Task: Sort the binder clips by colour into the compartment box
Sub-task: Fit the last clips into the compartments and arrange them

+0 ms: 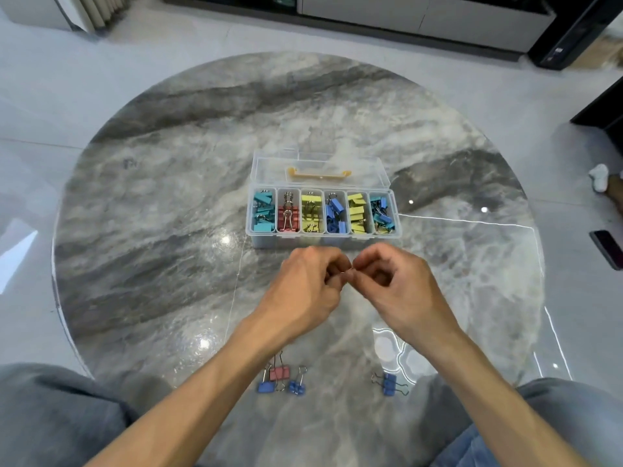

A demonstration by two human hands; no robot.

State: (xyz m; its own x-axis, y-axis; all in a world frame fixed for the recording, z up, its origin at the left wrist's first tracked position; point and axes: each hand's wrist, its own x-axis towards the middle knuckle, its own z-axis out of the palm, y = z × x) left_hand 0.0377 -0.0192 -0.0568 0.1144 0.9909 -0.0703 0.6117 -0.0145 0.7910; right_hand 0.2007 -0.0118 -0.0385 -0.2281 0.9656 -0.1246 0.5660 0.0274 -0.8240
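A clear compartment box lies open mid-table, its lid folded back. Left to right its compartments hold teal, red, yellow, blue, yellow and mixed teal-blue clips. Just in front of it my left hand and my right hand meet with curled fingertips, pinching a small wire-like thing between them; its colour is hidden. Near the table's front edge lie a red clip, two blue clips and, further right, another blue clip.
The round grey marble table ends close to my knees. A dark phone lies off the table to the right. Cabinets stand at the back.
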